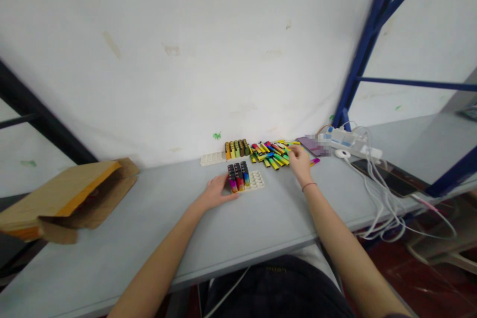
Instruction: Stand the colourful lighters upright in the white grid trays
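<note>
trays, 2 mid-frame, both partly filled with lighters; left hand spread beside 1, right hand's grip unclear.

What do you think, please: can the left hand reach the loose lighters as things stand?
Probably not straight across: the upright lighters in the front tray stand between the left hand and the loose lighters. Going over or around looks possible.

A power strip lies near a dark phone.
</note>
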`<state>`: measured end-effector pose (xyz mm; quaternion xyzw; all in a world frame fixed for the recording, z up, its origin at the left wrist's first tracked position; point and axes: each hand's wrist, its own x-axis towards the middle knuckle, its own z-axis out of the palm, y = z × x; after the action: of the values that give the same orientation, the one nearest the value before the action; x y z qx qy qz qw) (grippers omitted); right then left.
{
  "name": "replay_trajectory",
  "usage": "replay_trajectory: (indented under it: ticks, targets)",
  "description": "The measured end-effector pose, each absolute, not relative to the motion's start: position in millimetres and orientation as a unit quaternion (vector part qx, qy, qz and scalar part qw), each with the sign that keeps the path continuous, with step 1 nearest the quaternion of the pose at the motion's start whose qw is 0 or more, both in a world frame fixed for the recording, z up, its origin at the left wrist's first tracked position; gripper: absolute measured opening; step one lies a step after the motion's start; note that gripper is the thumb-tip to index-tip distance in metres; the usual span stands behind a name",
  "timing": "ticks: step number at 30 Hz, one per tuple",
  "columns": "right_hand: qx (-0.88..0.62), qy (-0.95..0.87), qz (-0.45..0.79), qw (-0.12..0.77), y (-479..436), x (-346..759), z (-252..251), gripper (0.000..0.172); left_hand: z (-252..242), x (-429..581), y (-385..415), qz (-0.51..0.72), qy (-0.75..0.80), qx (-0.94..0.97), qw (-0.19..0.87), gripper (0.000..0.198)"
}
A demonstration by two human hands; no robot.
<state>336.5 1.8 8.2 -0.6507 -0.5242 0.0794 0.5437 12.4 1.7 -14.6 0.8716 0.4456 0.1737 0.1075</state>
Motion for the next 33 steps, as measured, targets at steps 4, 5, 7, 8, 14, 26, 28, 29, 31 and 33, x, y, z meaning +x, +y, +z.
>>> replay_trajectory:
  ticks: [4, 5, 7, 8, 14, 26, 28, 29, 31, 33]
  targets:
    - [-0.812, -0.386, 0.030, 0.437, 4.7, 390.6, 0.2, 0.042, -15.4, 11.9, 2.7, 0.172, 0.447, 0.871, 0.108, 0.073]
    - [-0.837, -0.377, 0.034, 0.396, 2.7, 397.1, -1.0, 0.042, -15.4, 11.8, 2.9, 0.171, 0.448, 0.871, 0.107, 0.073]
    - [-0.872, -0.371, 0.053, 0.317, -2.0, 401.7, -2.3, 0.042, -14.9, 11.9, 2.8, 0.171, 0.446, 0.872, 0.108, 0.073]
    - [-0.881, -0.371, 0.060, 0.286, -4.0, 401.0, -2.4, 0.042, -14.5, 12.0, 2.6, 0.174, 0.444, 0.872, 0.108, 0.073]
    - [-0.883, -0.396, 0.054, 0.245, -7.2, 398.5, -3.7, 0.034, -12.0, 12.9, 0.2, 0.187, 0.442, 0.869, 0.117, 0.075]
    - [-0.744, -0.414, 0.134, 0.508, 11.7, 407.5, -9.7, 0.019, -14.2, 12.9, 2.0, 0.178, 0.448, 0.869, 0.111, 0.075]
    - [-0.685, -0.378, 0.227, 0.581, 14.0, 397.3, -5.7, 0.023, -14.7, 12.9, 2.1, 0.181, 0.449, 0.868, 0.114, 0.076]
    - [-0.653, -0.362, 0.277, 0.605, 14.1, 391.5, -3.3, 0.027, -14.8, 12.9, 2.1, 0.184, 0.448, 0.867, 0.116, 0.076]
    - [-0.589, -0.352, 0.357, 0.634, 12.5, 380.1, 1.9, 0.035, -14.8, 12.9, 2.0, 0.190, 0.446, 0.867, 0.116, 0.076]
    - [-0.551, -0.351, 0.393, 0.648, 10.1, 371.0, 6.8, 0.038, -14.5, 13.0, 1.8, 0.193, 0.443, 0.868, 0.115, 0.075]
